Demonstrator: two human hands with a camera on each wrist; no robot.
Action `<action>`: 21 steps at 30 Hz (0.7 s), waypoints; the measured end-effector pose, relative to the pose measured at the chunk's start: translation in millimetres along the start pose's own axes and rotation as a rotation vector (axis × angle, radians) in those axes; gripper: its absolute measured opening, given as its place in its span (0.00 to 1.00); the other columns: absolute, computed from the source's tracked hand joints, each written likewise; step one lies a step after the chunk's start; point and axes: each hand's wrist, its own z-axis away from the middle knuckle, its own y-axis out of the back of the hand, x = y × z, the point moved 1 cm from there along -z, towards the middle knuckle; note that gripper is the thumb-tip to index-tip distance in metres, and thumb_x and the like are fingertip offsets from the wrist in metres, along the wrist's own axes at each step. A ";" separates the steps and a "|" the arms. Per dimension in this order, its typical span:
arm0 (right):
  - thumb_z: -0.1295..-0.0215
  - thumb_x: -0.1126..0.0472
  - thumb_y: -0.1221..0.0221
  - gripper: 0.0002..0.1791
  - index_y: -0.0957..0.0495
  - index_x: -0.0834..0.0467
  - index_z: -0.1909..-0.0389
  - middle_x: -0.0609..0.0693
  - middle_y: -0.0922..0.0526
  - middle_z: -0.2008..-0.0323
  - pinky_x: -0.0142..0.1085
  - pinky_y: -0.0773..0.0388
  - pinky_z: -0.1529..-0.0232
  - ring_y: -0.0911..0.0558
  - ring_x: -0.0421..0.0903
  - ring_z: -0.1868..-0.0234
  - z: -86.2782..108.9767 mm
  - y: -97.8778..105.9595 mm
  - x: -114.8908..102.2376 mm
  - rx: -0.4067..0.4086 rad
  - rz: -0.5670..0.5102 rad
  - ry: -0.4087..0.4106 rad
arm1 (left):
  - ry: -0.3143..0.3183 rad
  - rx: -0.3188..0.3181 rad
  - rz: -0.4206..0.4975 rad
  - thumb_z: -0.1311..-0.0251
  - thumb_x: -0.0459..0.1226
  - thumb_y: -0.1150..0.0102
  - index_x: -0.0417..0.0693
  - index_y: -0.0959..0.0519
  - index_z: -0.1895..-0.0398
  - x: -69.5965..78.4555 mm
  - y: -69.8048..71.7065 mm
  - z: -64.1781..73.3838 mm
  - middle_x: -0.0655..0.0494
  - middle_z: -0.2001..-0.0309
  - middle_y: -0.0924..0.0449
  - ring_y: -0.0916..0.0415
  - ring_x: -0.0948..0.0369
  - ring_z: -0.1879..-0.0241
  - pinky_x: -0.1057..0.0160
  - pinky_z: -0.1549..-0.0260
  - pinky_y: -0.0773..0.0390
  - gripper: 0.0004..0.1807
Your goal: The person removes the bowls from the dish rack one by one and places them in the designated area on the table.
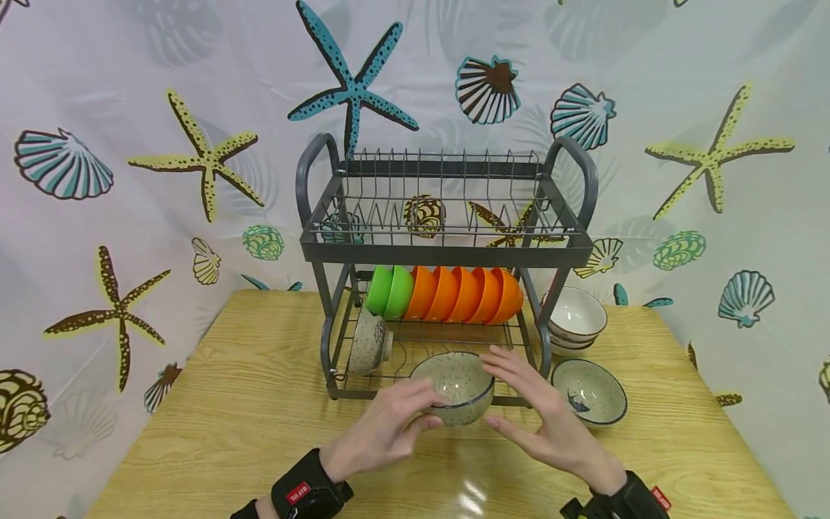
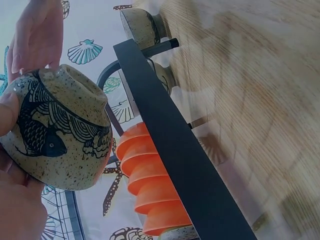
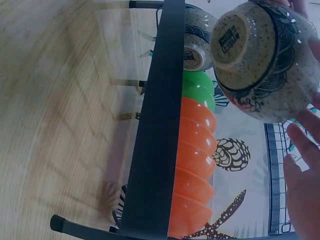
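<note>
1. Speckled bowl (image 1: 462, 382): held up off the wooden table (image 1: 246, 404), in front of the rack's lower tier; mouth tilted toward the head camera; dark fish drawing on its outer wall in the left wrist view
2. Left hand (image 1: 389, 424): pinching the bowl's near left rim, fingers inside, thumb outside
3. Right hand (image 1: 551, 422): spread wide, fingers nearly straight, at the bowl's right side; no grip; fingertip contact with the rim, cannot tell
4. Dish rack (image 1: 447, 254): dark, two tiers; lower tier carries two green bowls (image 1: 398, 294) at left, then five orange bowls (image 1: 506, 297), all in one row; second bowl (image 1: 367, 344) on its side, front left
5. Right of rack, on the table: upright bowl (image 1: 596, 389) near the front; bowl stack (image 1: 577, 313) just behind it
</note>
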 end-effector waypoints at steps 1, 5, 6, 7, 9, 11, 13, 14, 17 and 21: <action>0.31 0.50 0.37 0.31 0.27 0.68 0.36 0.56 0.27 0.30 0.35 0.50 0.18 0.36 0.49 0.23 -0.3 -1.9 -0.2 0.002 -0.002 0.016 | -0.002 -0.007 -0.007 0.45 0.29 0.33 0.44 0.19 0.56 0.7 0.1 -0.3 0.58 0.68 0.24 0.27 0.67 0.69 0.81 0.61 0.25 0.13; 0.31 0.49 0.37 0.29 0.24 0.68 0.40 0.58 0.23 0.36 0.41 0.51 0.17 0.32 0.50 0.26 -2.2 -9.0 -0.5 0.022 -0.006 0.089 | -0.040 -0.028 -0.042 0.44 0.31 0.34 0.45 0.18 0.55 2.6 0.3 -1.4 0.59 0.65 0.21 0.25 0.67 0.66 0.79 0.58 0.24 0.12; 0.31 0.49 0.37 0.29 0.23 0.68 0.41 0.58 0.22 0.38 0.42 0.50 0.17 0.31 0.50 0.27 -2.6 -10.5 -0.2 0.027 -0.003 0.111 | -0.050 -0.035 -0.048 0.44 0.31 0.34 0.46 0.18 0.55 2.9 0.2 -1.6 0.60 0.65 0.21 0.25 0.67 0.66 0.80 0.57 0.24 0.12; 0.32 0.49 0.36 0.28 0.22 0.68 0.43 0.59 0.21 0.40 0.43 0.50 0.17 0.30 0.50 0.28 -2.8 -11.9 0.0 0.030 0.002 0.134 | -0.062 -0.039 -0.058 0.44 0.31 0.33 0.46 0.18 0.55 3.2 0.1 -1.7 0.60 0.65 0.21 0.26 0.68 0.66 0.80 0.57 0.25 0.12; 0.33 0.49 0.36 0.27 0.21 0.67 0.45 0.59 0.20 0.45 0.44 0.51 0.17 0.29 0.51 0.29 -3.1 -14.2 0.3 0.030 0.012 0.174 | -0.094 -0.044 -0.087 0.44 0.31 0.33 0.46 0.18 0.56 3.5 -0.4 -1.8 0.61 0.66 0.23 0.27 0.68 0.66 0.80 0.57 0.26 0.12; 0.34 0.49 0.35 0.25 0.20 0.66 0.47 0.59 0.19 0.48 0.45 0.51 0.17 0.28 0.51 0.30 -2.8 -15.6 0.3 0.026 0.019 0.209 | -0.118 -0.049 -0.116 0.44 0.32 0.33 0.47 0.18 0.56 4.2 -0.5 -1.9 0.62 0.67 0.24 0.29 0.69 0.67 0.79 0.58 0.27 0.12; 0.35 0.49 0.34 0.24 0.19 0.65 0.49 0.60 0.19 0.50 0.45 0.50 0.17 0.27 0.52 0.32 -2.1 -16.5 -0.2 0.020 0.028 0.232 | -0.134 -0.055 -0.144 0.44 0.32 0.33 0.48 0.18 0.56 4.9 -0.7 -1.9 0.62 0.67 0.25 0.28 0.69 0.66 0.78 0.58 0.27 0.12; 0.35 0.49 0.34 0.23 0.18 0.65 0.50 0.60 0.18 0.50 0.45 0.50 0.17 0.26 0.52 0.33 -1.8 -16.9 -0.5 0.018 0.032 0.241 | -0.139 -0.060 -0.157 0.44 0.32 0.33 0.49 0.18 0.56 5.2 -0.8 -1.8 0.63 0.67 0.24 0.28 0.69 0.66 0.78 0.57 0.27 0.12; 0.35 0.50 0.34 0.20 0.17 0.64 0.55 0.58 0.16 0.55 0.45 0.48 0.18 0.21 0.53 0.40 -0.7 -18.3 -1.4 0.009 0.042 0.270 | -0.142 -0.076 -0.184 0.44 0.33 0.33 0.50 0.17 0.55 6.4 -1.1 -1.8 0.63 0.65 0.24 0.26 0.68 0.63 0.76 0.55 0.26 0.13; 0.37 0.53 0.32 0.15 0.16 0.61 0.59 0.52 0.13 0.60 0.44 0.43 0.19 0.18 0.53 0.51 -0.1 -19.6 -2.8 -0.005 0.042 0.294 | -0.135 -0.096 -0.201 0.44 0.33 0.32 0.50 0.17 0.54 6.9 -2.2 -0.8 0.63 0.64 0.23 0.25 0.68 0.61 0.75 0.52 0.25 0.13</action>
